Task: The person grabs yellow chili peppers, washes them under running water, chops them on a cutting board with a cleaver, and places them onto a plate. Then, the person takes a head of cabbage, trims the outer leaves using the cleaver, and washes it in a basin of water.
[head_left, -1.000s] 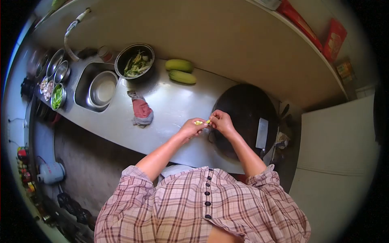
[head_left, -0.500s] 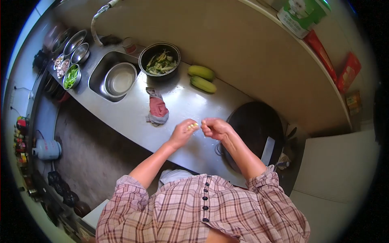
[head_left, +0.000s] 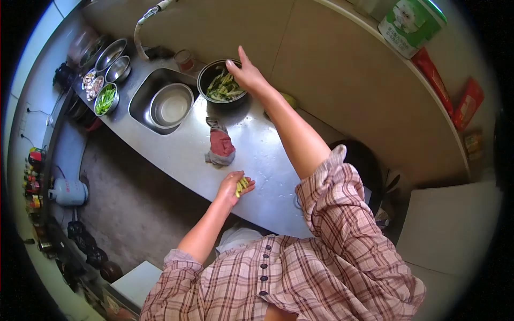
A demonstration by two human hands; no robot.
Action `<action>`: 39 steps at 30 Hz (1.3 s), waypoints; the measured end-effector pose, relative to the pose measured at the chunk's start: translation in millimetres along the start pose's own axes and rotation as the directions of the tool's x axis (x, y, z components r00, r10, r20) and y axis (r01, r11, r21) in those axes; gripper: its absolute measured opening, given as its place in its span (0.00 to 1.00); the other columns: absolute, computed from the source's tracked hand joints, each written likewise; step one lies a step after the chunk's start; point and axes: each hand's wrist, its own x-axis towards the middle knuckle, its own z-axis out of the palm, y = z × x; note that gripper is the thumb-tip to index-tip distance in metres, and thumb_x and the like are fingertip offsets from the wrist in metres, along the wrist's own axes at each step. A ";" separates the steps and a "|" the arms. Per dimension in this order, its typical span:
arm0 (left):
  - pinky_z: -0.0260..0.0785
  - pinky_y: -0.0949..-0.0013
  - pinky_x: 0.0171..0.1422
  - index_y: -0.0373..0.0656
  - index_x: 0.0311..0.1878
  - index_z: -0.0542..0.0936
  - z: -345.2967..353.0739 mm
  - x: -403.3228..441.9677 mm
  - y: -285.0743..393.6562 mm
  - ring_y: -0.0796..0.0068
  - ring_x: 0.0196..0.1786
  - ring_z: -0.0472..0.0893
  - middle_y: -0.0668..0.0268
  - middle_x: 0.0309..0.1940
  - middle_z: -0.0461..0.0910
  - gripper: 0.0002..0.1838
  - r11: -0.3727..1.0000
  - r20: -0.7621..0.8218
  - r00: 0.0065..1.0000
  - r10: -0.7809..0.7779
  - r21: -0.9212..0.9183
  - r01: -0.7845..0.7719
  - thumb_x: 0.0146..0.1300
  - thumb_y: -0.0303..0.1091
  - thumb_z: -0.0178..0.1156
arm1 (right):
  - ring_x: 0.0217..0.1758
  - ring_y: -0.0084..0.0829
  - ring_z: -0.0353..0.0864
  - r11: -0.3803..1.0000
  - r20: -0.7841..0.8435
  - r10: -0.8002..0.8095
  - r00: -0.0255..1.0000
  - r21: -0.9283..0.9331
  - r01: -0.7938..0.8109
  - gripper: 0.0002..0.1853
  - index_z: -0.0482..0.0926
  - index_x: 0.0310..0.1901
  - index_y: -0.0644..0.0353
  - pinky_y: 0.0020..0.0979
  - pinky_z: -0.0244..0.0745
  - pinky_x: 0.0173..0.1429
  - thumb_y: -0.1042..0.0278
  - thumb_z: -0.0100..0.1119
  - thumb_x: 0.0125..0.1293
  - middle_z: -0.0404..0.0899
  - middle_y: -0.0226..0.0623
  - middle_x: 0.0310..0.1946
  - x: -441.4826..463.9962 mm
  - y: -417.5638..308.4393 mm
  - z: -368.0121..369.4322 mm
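Note:
Small yellow-green pieces (head_left: 242,185) lie in my left hand (head_left: 233,187), which is cupped round them above the front part of the steel counter (head_left: 182,155). My right hand (head_left: 247,74) reaches over the right rim of a dark pot (head_left: 200,88), thumb and fingers apart, with nothing seen in it. Inside the pot are cut green and whitish vegetables (head_left: 222,88). A red and grey cloth (head_left: 221,143) lies on the counter between the pot and my left hand. Behind my right forearm, a green gourd (head_left: 289,100) is partly hidden.
Left of the pot, a sink (head_left: 140,107) holds a metal basin (head_left: 171,105). Farther left stand metal bowls, one with green vegetables (head_left: 106,99). A dark round wok-like pan (head_left: 364,160) is partly behind my right sleeve. A shelf with packages runs along the upper right.
My right hand has moved from beside my left hand up to the pot and has opened. My left hand has lowered and turned, showing the pieces. The view has shifted.

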 end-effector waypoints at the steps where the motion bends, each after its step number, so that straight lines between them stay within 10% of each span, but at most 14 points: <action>1: 0.81 0.58 0.38 0.40 0.44 0.67 3.2 -0.2 -1.9 0.55 0.33 0.81 0.56 0.32 0.75 0.10 1.000 0.001 1.000 -0.017 0.005 0.017 0.66 0.34 0.55 | 0.58 0.37 0.75 1.000 0.057 0.004 0.998 -0.028 -0.003 0.37 0.58 0.68 0.61 0.35 0.70 0.60 0.52 0.59 0.62 0.69 0.51 0.60 -19.7 -2.6 -19.0; 4: 0.81 0.57 0.39 0.40 0.42 0.69 -2.5 12.8 -13.7 0.61 0.32 0.80 0.58 0.31 0.75 0.09 0.997 0.025 0.998 -0.065 0.035 0.065 0.65 0.32 0.57 | 0.54 0.41 0.78 0.994 0.115 0.062 0.991 0.079 -0.071 0.27 0.70 0.58 0.65 0.37 0.72 0.56 0.58 0.58 0.61 0.78 0.51 0.49 -84.0 44.1 -44.6; 7: 0.81 0.60 0.37 0.41 0.40 0.69 13.3 18.3 -15.7 0.65 0.31 0.80 0.61 0.28 0.75 0.09 0.985 0.094 0.992 -0.084 0.161 0.068 0.64 0.32 0.59 | 0.24 0.27 0.82 0.889 0.176 0.375 0.910 0.208 -0.407 0.12 0.79 0.32 0.67 0.29 0.74 0.31 0.65 0.55 0.63 0.81 0.38 0.24 -191.5 106.0 -74.7; 10: 0.78 0.64 0.32 0.41 0.40 0.70 52.1 23.1 -21.8 0.65 0.32 0.81 0.63 0.26 0.76 0.09 0.869 0.153 0.988 -0.037 0.493 -0.044 0.63 0.32 0.59 | 0.25 0.24 0.80 0.885 -0.127 0.440 0.889 -0.105 -0.453 0.09 0.80 0.34 0.64 0.28 0.74 0.31 0.67 0.55 0.62 0.81 0.38 0.23 -305.4 132.1 -138.0; 13: 0.73 0.61 0.31 0.42 0.39 0.71 92.3 37.2 -41.1 0.60 0.33 0.81 0.60 0.25 0.77 0.09 0.420 0.354 0.919 0.174 0.817 -0.394 0.62 0.34 0.60 | 0.34 0.39 0.81 0.792 -0.532 0.329 0.781 -0.295 -0.535 0.08 0.79 0.36 0.63 0.34 0.75 0.40 0.69 0.53 0.63 0.80 0.43 0.30 -405.8 140.4 -203.5; 15: 0.70 0.58 0.32 0.42 0.39 0.72 124.8 35.3 -67.2 0.54 0.34 0.81 0.56 0.26 0.77 0.10 -0.055 0.620 0.714 0.325 0.767 -0.640 0.61 0.35 0.60 | 0.45 0.51 0.75 0.669 -0.636 0.377 0.674 -0.317 -0.673 0.11 0.75 0.45 0.63 0.42 0.71 0.49 0.72 0.56 0.60 0.77 0.49 0.40 -469.1 156.1 -237.9; 22: 0.70 0.55 0.38 0.44 0.31 0.72 195.7 41.8 -173.8 0.55 0.38 0.76 0.60 0.28 0.73 0.12 -0.435 0.958 0.283 -0.043 0.237 -0.869 0.51 0.35 0.65 | 0.56 0.49 0.66 0.236 -0.716 0.426 0.554 -0.503 -0.832 0.28 0.69 0.55 0.60 0.49 0.62 0.57 0.67 0.68 0.53 0.69 0.48 0.52 -528.3 142.0 -268.1; 34: 0.59 0.53 0.60 0.40 0.51 0.70 193.1 48.0 -197.7 0.56 0.53 0.70 0.57 0.47 0.72 0.36 -0.477 0.991 0.133 -0.012 0.111 -0.872 0.41 0.50 0.72 | 0.47 0.56 0.76 0.289 -0.658 0.624 0.422 -0.308 -0.907 0.20 0.72 0.43 0.65 0.47 0.71 0.52 0.73 0.64 0.46 0.78 0.55 0.39 -542.5 193.0 -296.2; 36: 0.57 0.52 0.64 0.40 0.55 0.68 192.7 42.0 -190.5 0.54 0.57 0.69 0.57 0.50 0.71 0.41 -0.438 0.989 0.146 -0.032 0.117 -0.891 0.40 0.50 0.73 | 0.42 0.62 0.77 0.379 -0.637 0.676 0.371 -0.131 -0.916 0.20 0.70 0.40 0.67 0.50 0.72 0.49 0.70 0.63 0.44 0.78 0.60 0.37 -529.8 173.0 -294.8; 39: 0.52 0.48 0.70 0.41 0.61 0.64 182.6 41.1 -176.5 0.52 0.63 0.66 0.55 0.57 0.69 0.47 -0.386 0.984 0.157 -0.082 0.114 -0.915 0.38 0.49 0.75 | 0.25 0.36 0.82 0.468 -0.404 0.870 0.282 0.497 -0.731 0.13 0.68 0.41 0.66 0.37 0.75 0.20 0.78 0.58 0.53 0.80 0.46 0.30 -514.9 144.7 -274.9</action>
